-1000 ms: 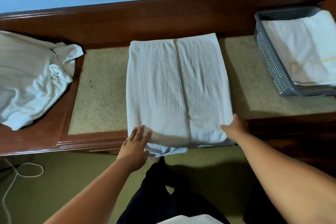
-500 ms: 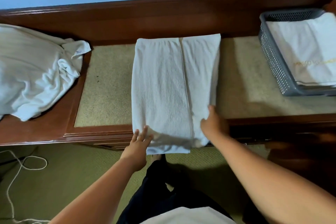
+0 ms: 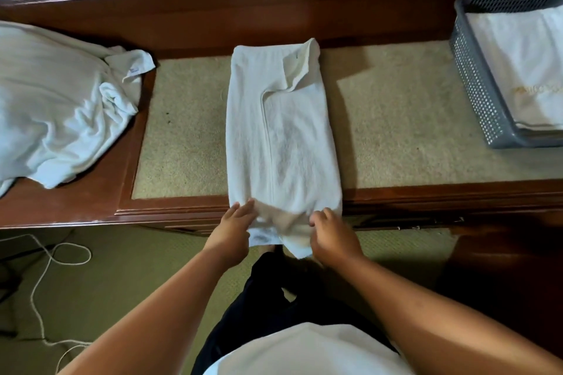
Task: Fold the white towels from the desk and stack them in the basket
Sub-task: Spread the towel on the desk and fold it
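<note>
A white towel (image 3: pixel 283 137) lies folded into a long narrow strip across the middle of the desk (image 3: pixel 76 204). Its near end hangs over the front edge, and its far right corner is turned back. My left hand (image 3: pixel 233 230) lays straight fingers on the near left corner; the thumb is hidden. At the near right corner, my right hand (image 3: pixel 332 236) grips the hanging end with curled fingers. A grey perforated basket (image 3: pixel 475 91) stands at the right end of the desk and holds a folded white towel (image 3: pixel 524 67).
A heap of unfolded white towels (image 3: pixel 58 100) covers the left end of the desk. A raised wooden back rail (image 3: pixel 274 9) runs behind the beige desk inlay (image 3: pixel 396 131). On the floor at the lower left lies a white cord (image 3: pixel 45 268).
My right hand has folded the towel's right side over to the left, so the strip is narrower. It then moved to the near end. My left hand stayed at the near left corner.
</note>
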Available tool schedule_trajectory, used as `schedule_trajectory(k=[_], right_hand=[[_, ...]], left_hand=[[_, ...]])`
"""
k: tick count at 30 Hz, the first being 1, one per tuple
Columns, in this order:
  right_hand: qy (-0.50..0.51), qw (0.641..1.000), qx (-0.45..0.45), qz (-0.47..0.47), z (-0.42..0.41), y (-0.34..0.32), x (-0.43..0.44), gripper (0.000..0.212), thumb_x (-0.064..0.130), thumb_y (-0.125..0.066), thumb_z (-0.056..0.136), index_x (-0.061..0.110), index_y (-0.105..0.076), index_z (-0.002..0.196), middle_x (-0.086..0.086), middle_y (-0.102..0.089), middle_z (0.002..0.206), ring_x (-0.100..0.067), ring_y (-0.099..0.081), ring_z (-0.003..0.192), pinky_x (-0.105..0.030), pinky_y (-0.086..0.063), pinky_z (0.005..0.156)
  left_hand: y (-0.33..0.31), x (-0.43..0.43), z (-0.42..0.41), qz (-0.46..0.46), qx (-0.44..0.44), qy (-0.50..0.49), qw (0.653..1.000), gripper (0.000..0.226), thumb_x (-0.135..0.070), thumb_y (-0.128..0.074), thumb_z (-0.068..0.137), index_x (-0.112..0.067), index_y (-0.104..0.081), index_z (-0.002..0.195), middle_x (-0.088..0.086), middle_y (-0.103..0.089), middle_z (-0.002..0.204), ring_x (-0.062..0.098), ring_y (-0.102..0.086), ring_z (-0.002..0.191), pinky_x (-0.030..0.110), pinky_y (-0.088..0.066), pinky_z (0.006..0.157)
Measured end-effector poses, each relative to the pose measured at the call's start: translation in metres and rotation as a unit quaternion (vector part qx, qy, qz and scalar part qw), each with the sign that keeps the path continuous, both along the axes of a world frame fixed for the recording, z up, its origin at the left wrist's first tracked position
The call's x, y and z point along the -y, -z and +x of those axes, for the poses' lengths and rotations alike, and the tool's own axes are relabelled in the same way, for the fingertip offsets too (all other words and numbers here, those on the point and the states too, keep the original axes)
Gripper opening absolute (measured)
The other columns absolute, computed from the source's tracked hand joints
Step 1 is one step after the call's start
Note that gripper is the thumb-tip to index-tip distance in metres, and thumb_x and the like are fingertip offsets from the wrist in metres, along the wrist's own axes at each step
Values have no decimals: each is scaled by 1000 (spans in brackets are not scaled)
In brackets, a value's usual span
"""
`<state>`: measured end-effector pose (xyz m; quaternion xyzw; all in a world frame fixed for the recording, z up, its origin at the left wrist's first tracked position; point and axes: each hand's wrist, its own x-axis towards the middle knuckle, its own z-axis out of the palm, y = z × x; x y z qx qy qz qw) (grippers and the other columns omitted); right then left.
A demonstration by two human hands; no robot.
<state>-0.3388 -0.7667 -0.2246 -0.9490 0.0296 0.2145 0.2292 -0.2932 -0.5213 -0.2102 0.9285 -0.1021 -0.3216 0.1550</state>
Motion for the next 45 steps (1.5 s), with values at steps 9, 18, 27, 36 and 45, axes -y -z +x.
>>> schedule_trajectory(k=[9, 18, 27, 36, 45], right_hand=[[-4, 994, -67, -81, -47, 23, 49, 76, 22, -62, 84, 31, -27, 152, -4, -32, 143, -28, -44, 126, -41, -47, 95], [-61, 993, -89, -46, -47, 18, 53, 63, 16, -61, 82, 21, -39, 141, 3, -23, 156, -28, -32, 135, -41, -38, 105], [23, 997, -42, 61, -47, 28, 42, 40, 26, -70, 78, 23, -47, 111, 0, -53, 122, -25, -48, 117, -38, -45, 91], [18, 980, -195, 36, -36, 30, 37, 31, 19, -53, 84, 34, -56, 110, 1, -65, 111, -25, -63, 94, -33, -49, 73], [20, 999, 18, 33, -17, 14, 47, 33, 15, -54, 90, 20, -55, 122, 0, -48, 125, -25, -54, 109, -36, -45, 81]], left_hand=[[12, 59, -33, -73, -149, -264, 950, 66, -48, -75, 81, -17, -49, 133, 1, -57, 128, 23, -59, 118, 36, -49, 98], [28, 105, -32, -168, -162, -324, 917, 42, -41, -78, 82, -7, -71, 106, 5, -75, 98, 22, -70, 94, 40, -56, 91], [2, 78, -45, -270, -204, -350, 873, 57, -41, -83, 63, -14, -70, 111, 4, -78, 101, 24, -73, 99, 50, -55, 96], [17, 32, -57, -11, -78, -312, 947, 39, -16, -60, 90, -19, -51, 127, 5, -67, 87, 21, -64, 78, 30, -45, 60], [2, 62, -25, -87, 55, -233, 967, 29, -23, -58, 94, -19, -56, 123, 1, -60, 115, 20, -64, 96, 37, -54, 84]])
